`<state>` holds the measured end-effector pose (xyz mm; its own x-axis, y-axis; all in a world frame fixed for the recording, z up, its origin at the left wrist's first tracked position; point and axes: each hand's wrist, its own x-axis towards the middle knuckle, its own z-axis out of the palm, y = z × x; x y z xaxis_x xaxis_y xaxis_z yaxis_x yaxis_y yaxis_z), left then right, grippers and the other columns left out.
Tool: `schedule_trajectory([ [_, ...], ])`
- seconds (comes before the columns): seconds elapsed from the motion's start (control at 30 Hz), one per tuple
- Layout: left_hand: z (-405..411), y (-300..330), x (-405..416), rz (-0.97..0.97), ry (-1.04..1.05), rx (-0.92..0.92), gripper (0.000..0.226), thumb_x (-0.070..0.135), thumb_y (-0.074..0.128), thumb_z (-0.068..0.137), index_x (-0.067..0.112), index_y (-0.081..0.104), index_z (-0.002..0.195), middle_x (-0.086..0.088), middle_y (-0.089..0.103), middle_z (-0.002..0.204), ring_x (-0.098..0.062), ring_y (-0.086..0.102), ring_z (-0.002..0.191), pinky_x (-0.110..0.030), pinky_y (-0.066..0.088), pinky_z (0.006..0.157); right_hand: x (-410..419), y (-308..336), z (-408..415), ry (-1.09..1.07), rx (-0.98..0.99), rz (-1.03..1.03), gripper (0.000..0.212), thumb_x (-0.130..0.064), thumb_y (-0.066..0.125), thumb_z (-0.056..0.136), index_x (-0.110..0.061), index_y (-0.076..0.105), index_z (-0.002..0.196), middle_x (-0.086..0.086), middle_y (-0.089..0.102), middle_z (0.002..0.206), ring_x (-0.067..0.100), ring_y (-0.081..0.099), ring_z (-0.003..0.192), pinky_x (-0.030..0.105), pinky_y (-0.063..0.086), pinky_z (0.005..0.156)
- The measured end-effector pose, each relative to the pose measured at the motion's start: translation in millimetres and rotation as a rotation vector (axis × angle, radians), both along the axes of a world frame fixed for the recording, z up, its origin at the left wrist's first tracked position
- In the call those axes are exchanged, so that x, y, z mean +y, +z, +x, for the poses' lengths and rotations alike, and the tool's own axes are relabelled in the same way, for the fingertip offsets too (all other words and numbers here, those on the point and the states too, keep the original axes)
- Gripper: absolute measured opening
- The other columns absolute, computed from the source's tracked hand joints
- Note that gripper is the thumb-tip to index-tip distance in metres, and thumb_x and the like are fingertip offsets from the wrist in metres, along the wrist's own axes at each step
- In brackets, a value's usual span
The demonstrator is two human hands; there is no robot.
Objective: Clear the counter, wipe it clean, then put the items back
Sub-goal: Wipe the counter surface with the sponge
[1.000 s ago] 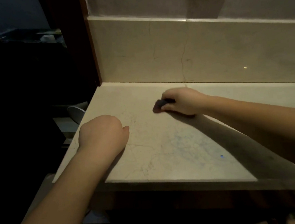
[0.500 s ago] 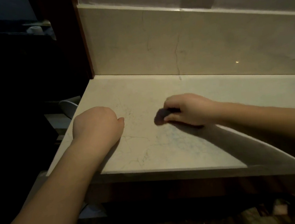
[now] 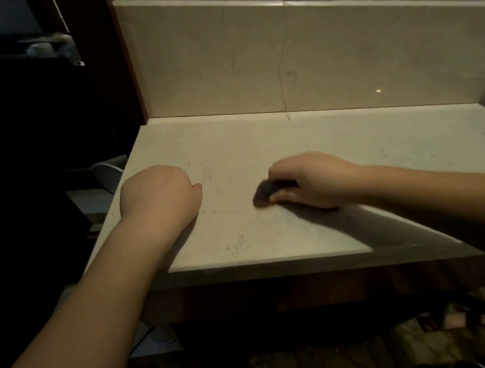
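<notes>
The pale marble counter (image 3: pixel 334 147) lies bare in dim light. My right hand (image 3: pixel 313 182) rests on it near the middle, shut on a small dark cloth (image 3: pixel 266 190) that pokes out from under the fingers and presses on the stone. Most of the cloth is hidden by the fingers. My left hand (image 3: pixel 159 197) sits as a closed fist on the counter near its left edge, a short way left of the cloth, holding nothing.
A marble backsplash (image 3: pixel 312 56) with a thin crack rises behind the counter. A dark wooden frame (image 3: pixel 128 62) borders the left side, with a white rounded object (image 3: pixel 108 172) and dark shelves below it. The counter's front edge (image 3: pixel 271 268) drops to shadowed floor.
My right hand has slid the cloth toward me, from the back part of the counter to its middle. My left fist has stayed in place.
</notes>
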<state>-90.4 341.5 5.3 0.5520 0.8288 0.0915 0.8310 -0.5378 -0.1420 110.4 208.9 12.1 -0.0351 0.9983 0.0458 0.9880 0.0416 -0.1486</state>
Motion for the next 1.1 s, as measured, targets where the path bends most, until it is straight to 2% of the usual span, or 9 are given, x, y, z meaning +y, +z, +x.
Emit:
schedule_trajectory([
  [0.13, 0, 0, -1, 0.021, -0.014, 0.005, 0.046, 0.045, 0.034, 0.099, 0.017, 0.047, 0.066, -0.002, 0.046, 0.066, -0.017, 0.038, 0.055, -0.027, 0.022, 0.045, -34, -3, -15, 0.168, 0.073, -0.063, 0.025, -0.044, 0.06, 0.087, -0.02, 0.058, 0.092, -0.011, 0.055, 0.086, 0.01, 0.05, 0.074, 0.027, 0.038, 0.061],
  [0.3, 1, 2, -1, -0.008, -0.002, 0.035, 0.043, 0.047, 0.034, 0.099, 0.016, 0.054, 0.077, -0.003, 0.046, 0.067, -0.018, 0.038, 0.056, -0.028, 0.025, 0.047, 9, 10, 17, -0.098, -0.019, -0.07, 0.016, -0.039, 0.057, 0.091, -0.024, 0.05, 0.091, -0.009, 0.051, 0.089, 0.019, 0.053, 0.088, 0.028, 0.032, 0.067],
  [0.4, -1, 1, -1, -0.001, -0.004, 0.047, 0.045, 0.048, 0.034, 0.098, 0.015, 0.055, 0.076, -0.003, 0.048, 0.068, -0.018, 0.04, 0.057, -0.029, 0.026, 0.048, 18, 4, 24, -0.166, -0.057, -0.043, 0.018, -0.039, 0.055, 0.093, -0.023, 0.047, 0.089, -0.006, 0.051, 0.087, 0.023, 0.052, 0.086, 0.03, 0.03, 0.065],
  [0.47, -1, 0, -2, -0.003, -0.001, 0.045, 0.045, 0.048, 0.034, 0.098, 0.015, 0.053, 0.073, -0.004, 0.048, 0.068, -0.019, 0.041, 0.058, -0.029, 0.027, 0.049, 2, 1, 11, -0.124, -0.023, -0.028, 0.017, -0.039, 0.057, 0.091, -0.025, 0.048, 0.089, -0.009, 0.05, 0.085, 0.018, 0.051, 0.083, 0.029, 0.031, 0.066],
  [0.57, 0, 0, -3, 0.002, -0.008, 0.034, 0.045, 0.047, 0.034, 0.099, 0.015, 0.051, 0.071, -0.004, 0.049, 0.069, -0.02, 0.044, 0.06, -0.031, 0.034, 0.054, -35, -3, -15, 0.07, 0.041, -0.031, 0.02, -0.039, 0.062, 0.088, -0.021, 0.056, 0.092, -0.009, 0.056, 0.088, 0.012, 0.05, 0.078, 0.029, 0.038, 0.065],
  [0.67, 0, 2, -4, -0.002, -0.011, 0.042, 0.044, 0.046, 0.034, 0.099, 0.014, 0.054, 0.075, -0.004, 0.048, 0.069, -0.019, 0.042, 0.059, -0.029, 0.029, 0.049, -48, -1, -19, 0.176, 0.042, -0.055, 0.026, -0.042, 0.06, 0.088, -0.017, 0.059, 0.093, -0.004, 0.059, 0.09, 0.014, 0.051, 0.075, 0.031, 0.041, 0.061],
  [0.8, 0, 2, -2, -0.002, -0.014, 0.048, 0.045, 0.046, 0.034, 0.099, 0.015, 0.05, 0.071, -0.004, 0.047, 0.068, -0.019, 0.04, 0.057, -0.028, 0.023, 0.046, -9, 7, 1, -0.022, -0.004, -0.081, 0.018, -0.039, 0.059, 0.09, -0.022, 0.053, 0.093, -0.006, 0.055, 0.089, 0.019, 0.055, 0.085, 0.031, 0.038, 0.068],
  [0.9, -1, 0, -1, -0.01, 0.0, 0.053, 0.046, 0.047, 0.035, 0.098, 0.013, 0.053, 0.073, -0.005, 0.048, 0.068, -0.02, 0.042, 0.058, -0.029, 0.025, 0.046, 17, 4, 15, -0.13, -0.064, -0.057, 0.022, -0.038, 0.055, 0.093, -0.016, 0.053, 0.096, -0.003, 0.054, 0.089, 0.022, 0.052, 0.084, 0.031, 0.032, 0.065],
  [1.1, 3, 2, -2, -0.019, 0.036, 0.055, 0.048, 0.048, 0.035, 0.098, 0.012, 0.051, 0.07, -0.007, 0.05, 0.069, -0.022, 0.045, 0.059, -0.029, 0.027, 0.046, -39, -8, -20, 0.008, 0.021, 0.042, 0.025, -0.04, 0.06, 0.089, -0.016, 0.06, 0.095, -0.004, 0.062, 0.095, 0.018, 0.058, 0.088, 0.028, 0.038, 0.066],
])
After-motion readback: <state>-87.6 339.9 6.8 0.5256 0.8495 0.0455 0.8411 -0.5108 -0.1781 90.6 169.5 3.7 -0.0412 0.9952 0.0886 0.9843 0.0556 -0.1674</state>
